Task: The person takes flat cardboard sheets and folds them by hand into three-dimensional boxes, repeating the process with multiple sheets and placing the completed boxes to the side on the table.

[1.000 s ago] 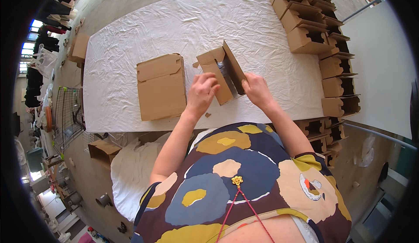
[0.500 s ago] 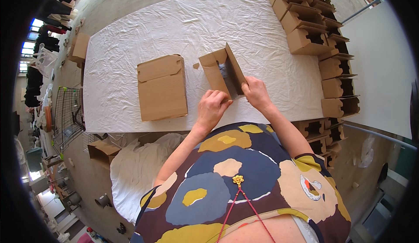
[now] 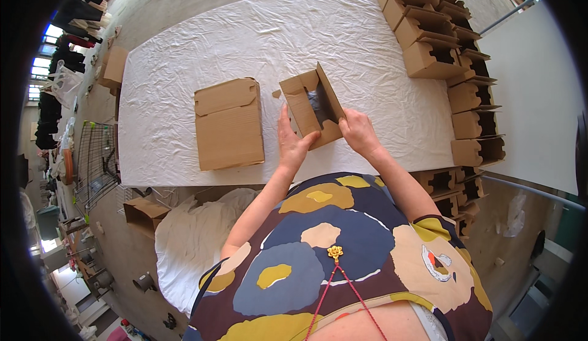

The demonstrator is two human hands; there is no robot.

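Observation:
A small brown cardboard box (image 3: 299,96) stands on the white-covered table in front of me, its top open. Its long right-hand panel rises upright, and something bluish-grey (image 3: 314,100) shows inside, too little of it to name. My left hand (image 3: 294,145) lies along the box's left side with the fingers stretched, its thumb on the near left corner. At the near right corner, my right hand (image 3: 360,133) grips the upright panel between thumb and fingers. Left of my hands lies a closed, flat cardboard box (image 3: 228,130). A cardboard scrap (image 3: 276,94) sits between the two boxes.
Several open cardboard boxes (image 3: 435,59) are stacked along the table's right edge, beside a pale panel (image 3: 533,96). The white cloth (image 3: 257,41) on the table is wrinkled. Off the left side stand a wire rack (image 3: 95,157) and an open carton (image 3: 146,215).
My left hand has gone from bent fingers at the near corner to stretched fingers along the left side. The near end flap now stands up across the box's end. My right hand stays put.

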